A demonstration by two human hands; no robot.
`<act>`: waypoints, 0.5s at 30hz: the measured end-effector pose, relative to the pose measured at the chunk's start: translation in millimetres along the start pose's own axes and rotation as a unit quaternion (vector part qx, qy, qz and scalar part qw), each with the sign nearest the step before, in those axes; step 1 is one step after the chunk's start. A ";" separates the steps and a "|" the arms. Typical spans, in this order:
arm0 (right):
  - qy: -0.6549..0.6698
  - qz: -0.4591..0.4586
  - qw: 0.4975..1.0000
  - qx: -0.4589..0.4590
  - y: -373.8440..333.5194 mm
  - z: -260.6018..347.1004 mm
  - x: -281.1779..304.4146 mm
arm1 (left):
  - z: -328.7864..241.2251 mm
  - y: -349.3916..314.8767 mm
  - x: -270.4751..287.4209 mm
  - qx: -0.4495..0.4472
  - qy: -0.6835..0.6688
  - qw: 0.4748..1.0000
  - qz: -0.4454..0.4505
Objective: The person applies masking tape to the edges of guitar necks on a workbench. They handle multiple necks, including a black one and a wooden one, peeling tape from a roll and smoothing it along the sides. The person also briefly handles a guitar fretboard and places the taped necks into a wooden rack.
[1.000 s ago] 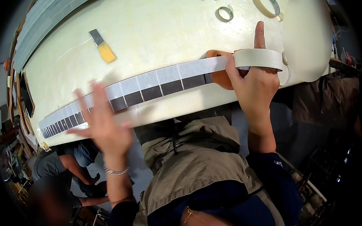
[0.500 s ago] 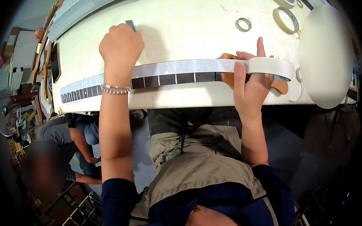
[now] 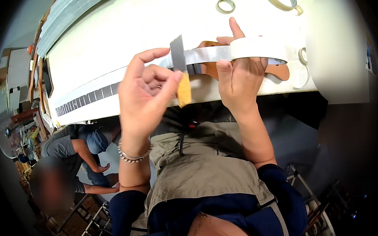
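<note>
The guitar neck (image 3: 87, 97) lies lengthwise on the white table (image 3: 105, 41), crossing beyond both hands, with its slotted dark board reaching out to the left and its brown head (image 3: 281, 72) to the right. The left hand (image 3: 145, 88) is in front of the neck, pinching a flat grey blade (image 3: 178, 53) with a yellow wrapped end (image 3: 184, 93) between thumb and forefinger, its other fingers curled. The blade is upright over a pale strip of tape (image 3: 207, 55) that runs along the neck; whether it touches the strip cannot be told. The right hand (image 3: 243, 82) is at the head end, thumb and some fingers spread, with a wide tape roll (image 3: 257, 47) across the fingers; how firmly they grip it is unclear. A small tape roll (image 3: 226, 11) and a larger tape ring (image 3: 276, 3) lie beyond that hand. What looks like a box (image 3: 21, 68) stands at far left, its inside hidden.
</note>
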State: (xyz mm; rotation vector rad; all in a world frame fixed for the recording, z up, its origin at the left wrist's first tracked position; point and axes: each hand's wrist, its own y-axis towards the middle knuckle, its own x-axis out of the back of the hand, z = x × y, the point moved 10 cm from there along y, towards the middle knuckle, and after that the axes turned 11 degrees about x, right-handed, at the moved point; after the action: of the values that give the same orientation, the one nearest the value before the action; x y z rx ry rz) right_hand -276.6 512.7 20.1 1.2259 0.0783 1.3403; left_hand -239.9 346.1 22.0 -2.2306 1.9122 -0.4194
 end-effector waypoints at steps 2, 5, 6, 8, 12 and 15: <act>0.001 0.012 1.000 -0.008 0.2 0.3 -0.9 | 15.0 0.6 -8.9 0.018 0.000 1.000 0.005; -0.008 -0.001 1.000 0.010 0.3 2.2 0.0 | 21.5 4.7 -17.2 0.037 0.012 0.999 0.022; -0.007 0.002 1.000 0.006 0.4 1.5 -0.5 | 20.9 7.0 -18.6 0.039 0.024 0.999 0.029; -0.004 0.010 1.000 0.000 0.3 0.6 -0.8 | 20.5 9.5 -20.4 0.048 0.041 0.997 0.038; 0.003 0.010 1.000 -0.010 -0.5 -1.2 -1.8 | 19.9 12.5 -21.9 0.067 0.063 0.995 0.045; 0.006 0.008 1.000 -0.007 -0.6 -1.4 -1.7 | 20.0 14.0 -22.5 0.077 0.066 0.994 0.044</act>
State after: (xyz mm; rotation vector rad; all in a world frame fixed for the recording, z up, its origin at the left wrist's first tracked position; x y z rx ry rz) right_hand -277.6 512.4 18.2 1.2098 0.0669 1.3600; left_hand -249.6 365.0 -3.5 -2.0594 1.9604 -0.6899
